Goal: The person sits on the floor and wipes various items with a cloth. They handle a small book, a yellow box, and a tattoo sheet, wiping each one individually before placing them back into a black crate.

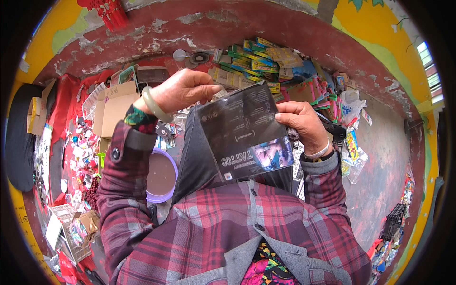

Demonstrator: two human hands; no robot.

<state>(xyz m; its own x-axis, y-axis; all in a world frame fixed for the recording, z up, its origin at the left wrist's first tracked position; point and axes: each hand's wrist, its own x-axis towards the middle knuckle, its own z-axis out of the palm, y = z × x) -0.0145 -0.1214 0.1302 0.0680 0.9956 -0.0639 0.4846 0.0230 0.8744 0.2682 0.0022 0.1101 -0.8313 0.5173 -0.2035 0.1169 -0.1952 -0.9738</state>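
Note:
A flat black packet (240, 128), seemingly in a clear plastic sleeve, hangs tilted above my lap. Its face carries pale print and a blue-purple picture near the lower edge, and the print is upside down to me. My right hand (306, 124) grips its right edge between thumb and fingers. Near the packet's upper left corner, my left hand (183, 92) is closed in a pinch. Something small and pale shows at those fingertips, but I cannot make out what it is. A pale green bangle (156, 104) circles my left wrist.
A purple-rimmed basin (175, 183) stands left of my knees, near an open cardboard box (114, 107). Ahead lie piles of colourful flat packages (259, 61). Plastic bags (354, 104) lie to the right, and small loose items (76, 161) cover the left side. A peeling red wall (213, 23) rises beyond.

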